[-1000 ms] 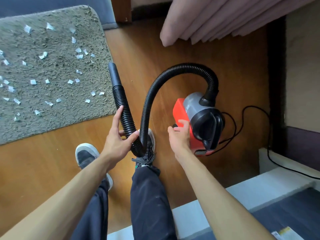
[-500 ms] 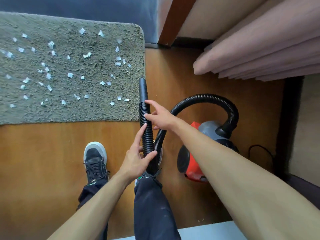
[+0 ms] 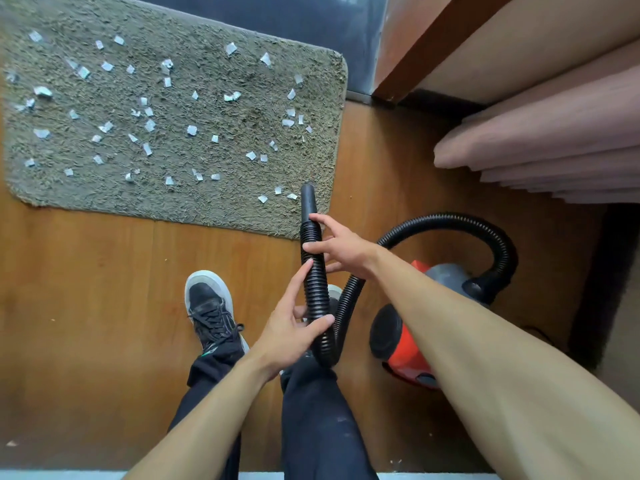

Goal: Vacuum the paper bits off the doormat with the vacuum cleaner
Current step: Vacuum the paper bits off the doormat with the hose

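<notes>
A grey-brown shaggy doormat (image 3: 225, 209) lies on the wooden floor at the upper left, strewn with several white paper bits (image 3: 192, 129). The red and grey vacuum cleaner (image 3: 405, 358) stands on the floor at the right, partly hidden by my right forearm. Its black ribbed hose (image 3: 450, 220) arches over it and loops back to my hands. My left hand (image 3: 291, 327) grips the hose low down, thumb wrapped round it. My right hand (image 3: 341, 244) holds the hose higher up, just behind the smooth black nozzle (image 3: 307, 199), whose tip is over the mat's near right corner.
My two shoes (image 3: 207, 306) and dark trouser legs stand just below the mat. Pink curtain folds (image 3: 540, 147) hang at the right, with a brown wooden frame (image 3: 408, 64) and a dark panel behind the mat. A dark strip runs along the far right edge.
My right hand left the vacuum body and took the hose near the nozzle. The nozzle tip has moved from beside the mat to over its near right corner. The view has shifted left.
</notes>
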